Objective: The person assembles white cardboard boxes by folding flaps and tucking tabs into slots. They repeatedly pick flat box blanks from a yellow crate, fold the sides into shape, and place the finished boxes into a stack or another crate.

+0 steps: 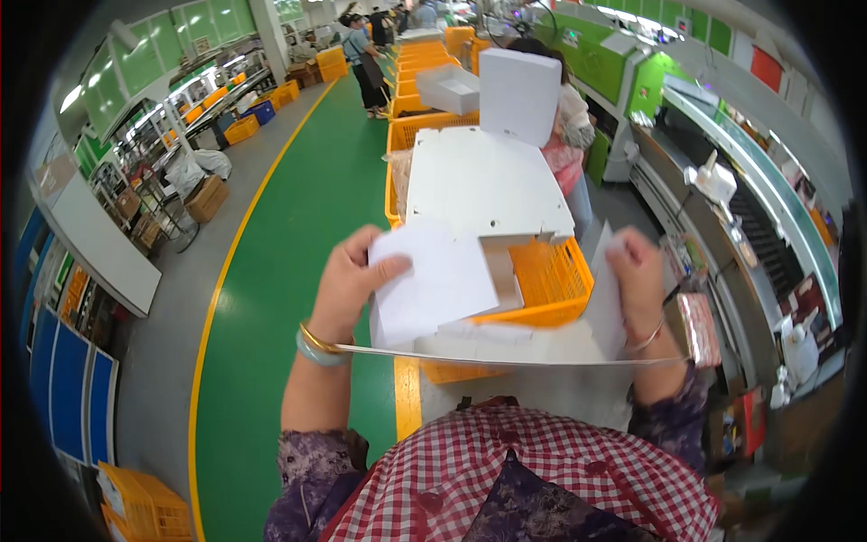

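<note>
Right in front of the person's chest, both hands hold a flat white cardboard box blank [506, 348] that is partly folded. The left hand [348, 280] grips the blank's left flap [433, 280], with the thumb pressed across the white panel and the fingers curled behind it. The right hand [637, 271] clasps the right edge of the blank, fingers wrapped round the upright side panel. A gold bangle and a pale green bangle [321, 348] sit on the left wrist, and a thin bracelet on the right.

Just beyond the hands stands an orange plastic crate [551, 285], and a large white cardboard sheet [483, 185] lies across the crates farther off. More orange crates run away in a line toward the far end, some carrying white boxes [447, 88]. Another person in a pink top [564, 135] stands at the far right of that line, holding up a white panel [517, 95]. A green floor [280, 271] with a yellow line stretches along the left.
</note>
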### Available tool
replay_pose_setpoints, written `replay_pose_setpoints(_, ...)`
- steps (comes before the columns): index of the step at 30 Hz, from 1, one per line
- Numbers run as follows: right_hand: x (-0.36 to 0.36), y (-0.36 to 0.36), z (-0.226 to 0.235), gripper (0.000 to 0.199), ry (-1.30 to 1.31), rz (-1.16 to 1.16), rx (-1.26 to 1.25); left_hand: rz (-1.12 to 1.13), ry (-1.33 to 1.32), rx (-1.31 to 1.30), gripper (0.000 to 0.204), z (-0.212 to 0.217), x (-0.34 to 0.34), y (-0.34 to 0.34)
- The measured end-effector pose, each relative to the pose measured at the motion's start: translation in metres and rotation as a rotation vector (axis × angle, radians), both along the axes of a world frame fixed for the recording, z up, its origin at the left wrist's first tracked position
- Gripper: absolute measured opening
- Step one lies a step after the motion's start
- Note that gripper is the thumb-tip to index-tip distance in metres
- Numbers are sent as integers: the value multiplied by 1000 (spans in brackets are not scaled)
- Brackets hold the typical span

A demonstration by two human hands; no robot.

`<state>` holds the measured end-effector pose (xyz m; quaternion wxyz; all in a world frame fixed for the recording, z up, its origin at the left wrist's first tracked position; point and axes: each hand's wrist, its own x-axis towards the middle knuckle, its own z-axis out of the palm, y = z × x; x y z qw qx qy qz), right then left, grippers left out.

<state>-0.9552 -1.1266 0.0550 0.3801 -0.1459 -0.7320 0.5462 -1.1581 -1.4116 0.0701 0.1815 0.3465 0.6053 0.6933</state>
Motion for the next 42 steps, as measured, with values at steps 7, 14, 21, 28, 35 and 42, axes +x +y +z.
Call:
replay_pose_setpoints(7,-37,-37,39,27,212,33,633,-99,603,-109,25,36,-4,3)
replay_pose_setpoints(14,-38,-42,-69,37,16,93,857,-103,927,-311,26,-64,9,24)
replay_pose_setpoints(21,-52,-29,-111,20,-220,420,793,-276,408,-581,22,-112,7,25)
replay_pose_setpoints(28,-54,-13,-117,17,-185,311,682,-290,446,-684,19,-118,12,39)
replay_pose_setpoints(35,-70,-3,-109,13,6,326,699,-444,268,-646,20,-124,-8,67)
replay_pose_setpoints(42,-75,0,-103,14,2,413,690,-558,125,-742,21,-114,-13,89)
